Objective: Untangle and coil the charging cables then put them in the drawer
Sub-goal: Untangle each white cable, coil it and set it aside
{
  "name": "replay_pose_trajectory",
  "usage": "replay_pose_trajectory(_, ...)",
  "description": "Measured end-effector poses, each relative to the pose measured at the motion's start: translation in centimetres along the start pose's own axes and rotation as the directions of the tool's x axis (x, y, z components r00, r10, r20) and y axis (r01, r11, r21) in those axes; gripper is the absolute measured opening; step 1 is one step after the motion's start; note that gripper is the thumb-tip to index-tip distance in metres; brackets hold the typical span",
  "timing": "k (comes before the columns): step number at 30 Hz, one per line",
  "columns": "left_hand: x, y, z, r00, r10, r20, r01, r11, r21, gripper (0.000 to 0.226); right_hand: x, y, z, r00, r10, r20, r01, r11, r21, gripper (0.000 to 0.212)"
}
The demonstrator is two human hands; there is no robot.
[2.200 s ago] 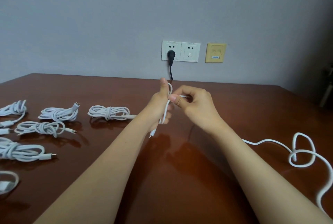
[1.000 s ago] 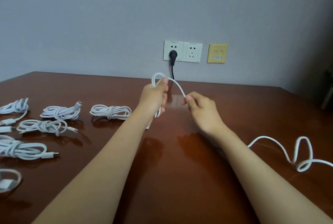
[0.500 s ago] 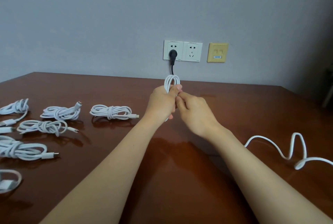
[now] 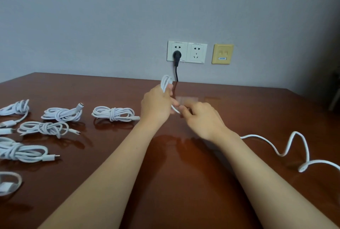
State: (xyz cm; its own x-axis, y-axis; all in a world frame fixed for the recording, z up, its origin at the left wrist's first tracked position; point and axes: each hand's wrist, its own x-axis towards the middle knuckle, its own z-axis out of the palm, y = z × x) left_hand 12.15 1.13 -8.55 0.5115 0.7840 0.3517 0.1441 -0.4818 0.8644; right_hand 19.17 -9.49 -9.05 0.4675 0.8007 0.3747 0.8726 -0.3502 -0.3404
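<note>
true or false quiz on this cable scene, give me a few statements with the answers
1. The left hand grips loops of the cable. True.
2. The right hand lies flat on the table. False: it pinches the cable beside the left hand.
3. A black plug sits in the left socket. True.
4. The cable's loose end trails to the left. False: it trails right across the table.
5. Coiled cables lie left of the arms. True.
</note>
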Motion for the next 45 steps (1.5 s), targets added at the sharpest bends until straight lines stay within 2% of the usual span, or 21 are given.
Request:
replay_pose_trajectory(2, 0.2, 0.4, -0.5, 0.99, -0.138, 0.029, 0.14, 0.936, -0.323, 0.027, 0.0, 0.6, 0.1, 1.0, 0.002, -0.001, -0.002, 1.0, 0.019, 0.028)
replay_pose_trajectory(5, 0.5, 0.8, -1.2, 0.964, -0.245, 0.102, 0.256, 0.76, -0.597, 0.028, 0.2, 1.0, 0.2, 1.0, -0.008, -0.021, 0.009, 0.997, 0.075, 0.037)
replay_pose_trajectory(9, 0.5, 0.8, -1.4, 0.943, -0.31, 0.122, 0.293, 0.596, -0.748, 0.03, 0.2, 0.9, 0.0, 0.999, -0.043, -0.032, 0.047, 0.986, 0.159, 0.039)
replay_pose_trajectory(13, 0.8, 0.7, -2.1, 0.935, -0.343, 0.089, 0.277, 0.552, -0.786, 0.034, 0.3, 1.5, -0.3, 1.0, -0.005, -0.029, 0.01, 0.986, 0.166, 0.039)
replay_pose_trajectory(17, 1.0, 0.5, -2.7, 0.921, -0.386, 0.042, 0.272, 0.564, -0.78, 0.034, 0.3, 2.3, -0.4, 0.994, 0.065, -0.085, -0.057, 0.994, 0.091, 0.049)
replay_pose_trajectory(19, 0.9, 0.6, -2.6, 0.918, -0.395, 0.04, 0.287, 0.59, -0.754, 0.034, 0.3, 2.3, -0.5, 0.989, 0.066, -0.13, -0.051, 0.992, 0.115, 0.045)
replay_pose_trajectory(23, 0.9, 0.5, -2.4, 0.924, -0.382, 0.014, 0.295, 0.689, -0.662, 0.033, 0.3, 1.6, -1.2, 0.991, 0.02, -0.13, 0.015, 0.965, 0.261, 0.031)
replay_pose_trajectory(29, 0.4, 0.4, -2.1, 0.939, -0.342, 0.029, 0.313, 0.82, -0.48, 0.035, 0.1, 0.3, -1.4, 0.998, -0.046, -0.045, 0.062, 0.881, 0.469, 0.035)
replay_pose_trajectory(31, 0.0, 0.8, -1.9, 0.947, -0.303, 0.105, 0.32, 0.871, -0.374, 0.038, 0.1, -0.1, -1.2, 0.997, -0.071, -0.029, 0.076, 0.853, 0.516, 0.034)
replay_pose_trajectory(34, -0.9, 1.1, -1.1, 0.916, -0.232, 0.326, 0.313, 0.923, -0.223, 0.057, 0.2, -0.6, -0.9, 0.995, -0.097, -0.032, 0.098, 0.817, 0.569, 0.033)
replay_pose_trajectory(36, -1.4, 1.3, -0.6, 0.862, -0.206, 0.463, 0.341, 0.912, -0.229, 0.068, 0.2, -0.6, -0.8, 0.995, -0.086, -0.049, 0.098, 0.796, 0.597, 0.03)
replay_pose_trajectory(41, -1.7, 2.0, -0.7, 0.755, -0.164, 0.635, 0.428, 0.857, -0.287, 0.076, 0.2, -0.1, -1.1, 0.994, 0.025, -0.105, 0.051, 0.746, 0.664, 0.017)
replay_pose_trajectory(45, -2.0, 2.0, -1.1, 0.64, -0.097, 0.762, 0.405, 0.886, -0.227, 0.062, 0.2, 0.4, -1.0, 0.983, 0.097, -0.155, 0.012, 0.811, 0.585, 0.021)
